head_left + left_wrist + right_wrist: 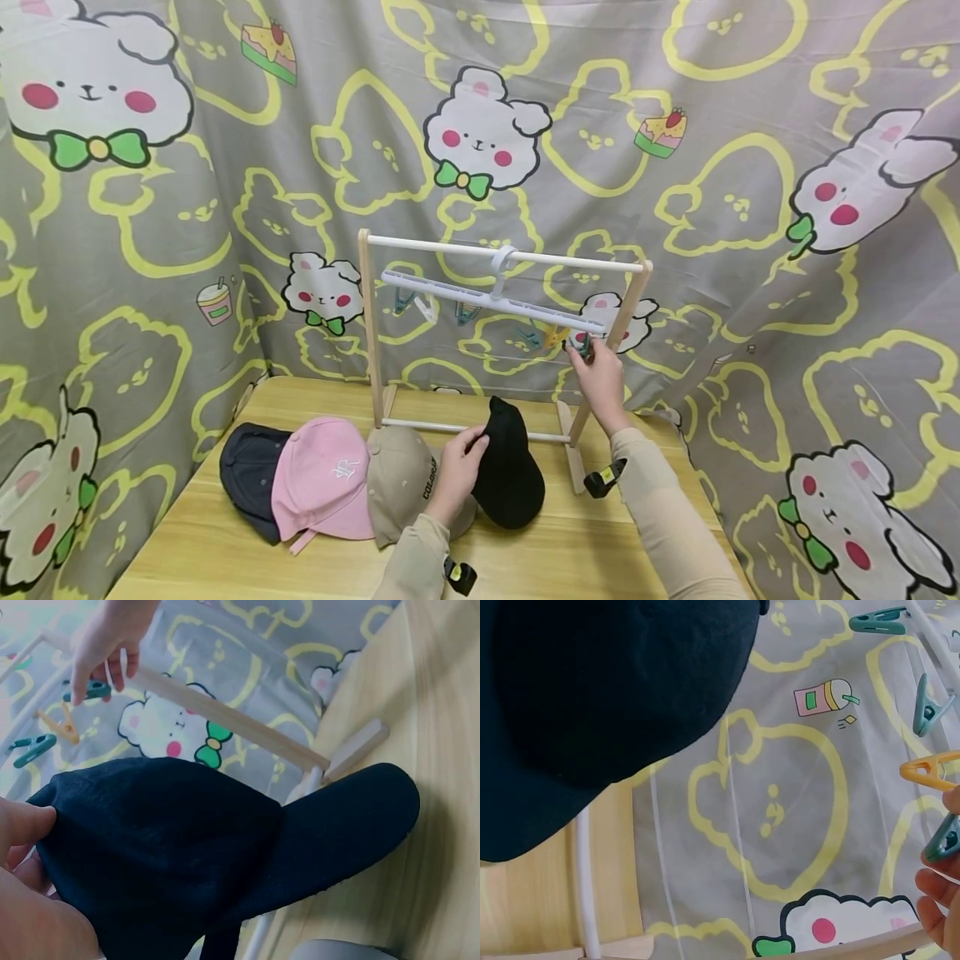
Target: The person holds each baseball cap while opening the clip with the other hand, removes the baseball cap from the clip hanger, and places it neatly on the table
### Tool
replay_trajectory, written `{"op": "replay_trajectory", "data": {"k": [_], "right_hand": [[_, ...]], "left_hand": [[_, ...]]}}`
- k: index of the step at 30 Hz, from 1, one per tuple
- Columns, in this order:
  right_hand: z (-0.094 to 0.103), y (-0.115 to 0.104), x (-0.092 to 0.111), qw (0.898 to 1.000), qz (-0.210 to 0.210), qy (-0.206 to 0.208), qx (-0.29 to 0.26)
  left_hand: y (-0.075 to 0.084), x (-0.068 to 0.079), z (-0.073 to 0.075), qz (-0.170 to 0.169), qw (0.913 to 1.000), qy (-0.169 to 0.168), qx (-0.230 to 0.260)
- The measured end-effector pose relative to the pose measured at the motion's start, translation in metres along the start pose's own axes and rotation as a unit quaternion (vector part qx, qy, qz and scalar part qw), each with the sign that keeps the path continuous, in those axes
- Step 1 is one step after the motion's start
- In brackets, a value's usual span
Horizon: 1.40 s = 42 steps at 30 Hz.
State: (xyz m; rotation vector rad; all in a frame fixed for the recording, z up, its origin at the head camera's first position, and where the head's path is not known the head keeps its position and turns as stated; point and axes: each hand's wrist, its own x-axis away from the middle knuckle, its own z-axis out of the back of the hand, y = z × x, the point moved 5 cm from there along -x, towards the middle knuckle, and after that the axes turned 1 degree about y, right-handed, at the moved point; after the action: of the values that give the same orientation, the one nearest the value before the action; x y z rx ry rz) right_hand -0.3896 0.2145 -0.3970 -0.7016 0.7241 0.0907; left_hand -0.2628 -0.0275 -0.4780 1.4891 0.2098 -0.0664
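Note:
My left hand (455, 471) pinches the crown of a black baseball cap (513, 475). The cap is held up with its brim pointing down, in front of the rack's lower bar. With thumb and fingers, my right hand (602, 379) grips a dark green clothespin (945, 838) at the right end of a pale clip hanger (450, 293). Beside that one, a yellow-orange clothespin (930, 771) and a teal clothespin (928, 709) hang in a row. In the left wrist view the cap (165, 847) fills the middle, its brim to the right.
The hanger hooks over the top bar of a small wooden rack (370, 333) on the table (562, 558). To the left, a dark cap (251, 479), a pink cap (318, 475) and a khaki cap (397, 483) lie overlapping. A patterned curtain (600, 192) closes off the back and sides.

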Motion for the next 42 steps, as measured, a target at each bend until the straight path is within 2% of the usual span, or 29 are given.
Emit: {"op": "replay_trajectory", "data": {"k": [6, 13, 20, 26, 34, 42], "right_hand": [[0.003, 0.0, -0.001, 1.0, 0.001, 0.007, -0.019], [0.005, 0.002, 0.001, 1.0, -0.004, 0.004, -0.016], [0.006, 0.007, 0.003, 1.0, -0.007, 0.006, -0.014], [0.007, 0.011, 0.006, 1.0, -0.001, 0.012, -0.018], [0.008, 0.018, 0.015, 1.0, -0.001, -0.004, -0.025], [0.009, 0.029, 0.032, 1.0, -0.016, -0.025, -0.008]], "left_hand": [[0.0, 0.004, 0.001, 0.004, 0.9999, -0.003, 0.013], [-0.002, 0.005, 0.001, 0.006, 0.9998, -0.002, 0.018], [-0.03, -0.004, -0.004, 0.007, 0.9996, 0.005, 0.027], [-0.037, -0.004, -0.003, -0.002, 0.9993, 0.001, 0.038], [-0.035, -0.002, -0.003, 0.01, 0.9991, -0.001, 0.041], [-0.007, 0.009, 0.003, 0.009, 0.9993, 0.0, 0.036]]}}
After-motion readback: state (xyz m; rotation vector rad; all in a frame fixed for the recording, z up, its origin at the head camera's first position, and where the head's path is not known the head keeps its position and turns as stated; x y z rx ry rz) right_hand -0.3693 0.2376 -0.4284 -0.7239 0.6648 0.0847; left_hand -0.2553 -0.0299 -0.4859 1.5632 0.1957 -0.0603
